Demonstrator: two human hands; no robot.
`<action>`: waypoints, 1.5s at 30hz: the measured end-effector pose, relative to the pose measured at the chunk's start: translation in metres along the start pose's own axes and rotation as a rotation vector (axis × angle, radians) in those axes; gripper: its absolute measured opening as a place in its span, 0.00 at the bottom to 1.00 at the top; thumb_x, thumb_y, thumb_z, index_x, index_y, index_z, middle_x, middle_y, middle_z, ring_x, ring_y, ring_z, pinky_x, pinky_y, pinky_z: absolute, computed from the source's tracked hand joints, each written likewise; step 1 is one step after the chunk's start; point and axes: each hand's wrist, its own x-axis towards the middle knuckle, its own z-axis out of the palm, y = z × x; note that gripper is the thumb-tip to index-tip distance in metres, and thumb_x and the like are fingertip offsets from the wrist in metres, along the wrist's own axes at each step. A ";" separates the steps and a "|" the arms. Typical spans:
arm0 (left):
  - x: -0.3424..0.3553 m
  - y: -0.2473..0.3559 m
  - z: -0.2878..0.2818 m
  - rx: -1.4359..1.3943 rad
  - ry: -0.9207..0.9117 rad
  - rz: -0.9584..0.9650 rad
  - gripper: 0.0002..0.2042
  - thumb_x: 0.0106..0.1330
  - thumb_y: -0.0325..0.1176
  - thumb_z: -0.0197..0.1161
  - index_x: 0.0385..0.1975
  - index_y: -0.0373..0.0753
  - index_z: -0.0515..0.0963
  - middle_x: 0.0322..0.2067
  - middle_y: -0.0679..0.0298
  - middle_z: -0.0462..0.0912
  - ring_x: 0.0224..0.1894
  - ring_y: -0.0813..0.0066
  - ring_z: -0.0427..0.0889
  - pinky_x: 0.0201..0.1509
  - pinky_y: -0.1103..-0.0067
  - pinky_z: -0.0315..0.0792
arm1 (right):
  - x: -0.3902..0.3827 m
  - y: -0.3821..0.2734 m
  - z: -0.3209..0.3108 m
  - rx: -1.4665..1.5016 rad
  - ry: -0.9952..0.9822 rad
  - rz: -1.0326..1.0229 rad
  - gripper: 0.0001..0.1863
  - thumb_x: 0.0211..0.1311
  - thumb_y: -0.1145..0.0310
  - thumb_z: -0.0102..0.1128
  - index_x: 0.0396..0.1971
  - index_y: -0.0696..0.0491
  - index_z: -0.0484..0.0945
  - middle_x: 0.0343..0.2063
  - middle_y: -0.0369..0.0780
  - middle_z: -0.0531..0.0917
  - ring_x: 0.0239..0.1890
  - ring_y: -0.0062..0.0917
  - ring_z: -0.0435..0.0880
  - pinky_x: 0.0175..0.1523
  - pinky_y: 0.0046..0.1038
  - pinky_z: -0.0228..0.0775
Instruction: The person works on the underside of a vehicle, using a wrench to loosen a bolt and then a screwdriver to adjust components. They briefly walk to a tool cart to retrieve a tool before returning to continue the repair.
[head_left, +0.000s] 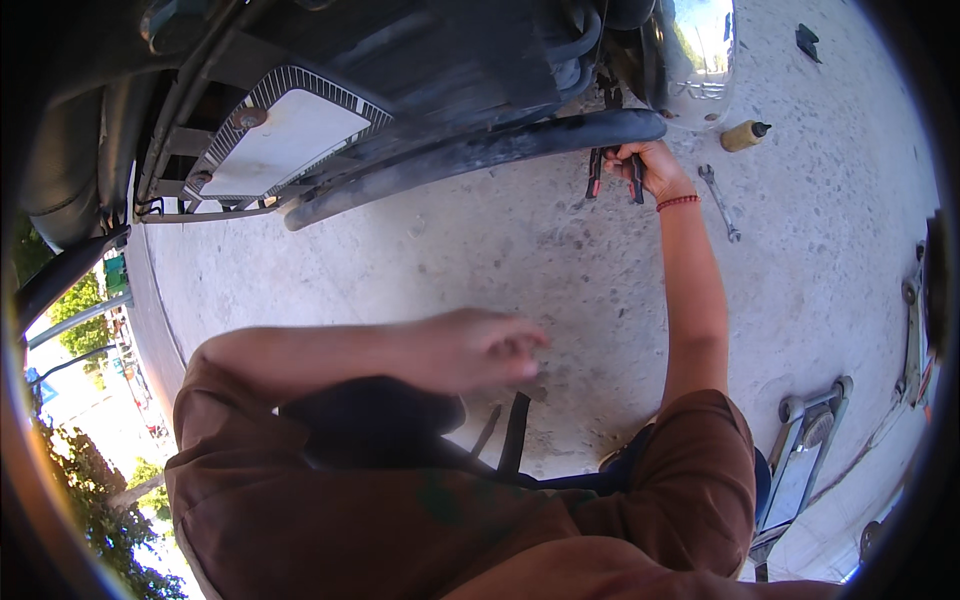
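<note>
My right hand [652, 166] reaches far forward and grips a pair of pliers [597, 174] with red and black handles. The pliers' jaws point up at a long black pipe [480, 150] that runs under a motorcycle. A red band circles that wrist. My left hand [480, 350] hovers blurred over the concrete in the middle of the view. Its fingers are loosely curled and it holds nothing. It floats above my dark knee [380, 415].
A pale footboard with a ribbed edge [285, 135] sits at the upper left of the motorcycle's underside. A chrome part [700, 50] shines at the top. On the concrete lie a spanner [720, 200] and a yellow bottle [745, 135]. A wheeled metal frame [805, 450] stands at the right.
</note>
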 end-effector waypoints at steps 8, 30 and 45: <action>0.248 -0.108 -0.021 -0.379 0.728 0.138 0.25 0.73 0.52 0.46 0.55 0.34 0.62 0.32 0.58 0.76 0.33 0.76 0.78 0.35 0.79 0.72 | -0.012 -0.021 -0.018 -0.032 -0.104 0.066 0.14 0.51 0.85 0.49 0.40 0.66 0.73 0.35 0.46 0.80 0.36 0.29 0.82 0.42 0.32 0.81; 0.267 -0.094 -0.024 -0.726 1.213 0.346 0.18 0.74 0.46 0.47 0.33 0.37 0.75 0.16 0.75 0.64 0.17 0.89 0.61 0.19 0.86 0.56 | -0.076 -0.005 0.043 -0.073 0.114 -0.389 0.10 0.61 0.77 0.54 0.41 0.64 0.76 0.26 0.39 0.79 0.21 0.18 0.74 0.27 0.19 0.65; 0.289 -0.094 -0.044 -0.782 1.248 0.506 0.07 0.69 0.37 0.59 0.36 0.40 0.73 0.19 0.75 0.67 0.17 0.89 0.62 0.19 0.86 0.58 | -0.062 -0.008 0.031 0.205 -0.122 -0.465 0.08 0.63 0.75 0.48 0.37 0.63 0.72 0.16 0.39 0.71 0.16 0.19 0.64 0.23 0.19 0.55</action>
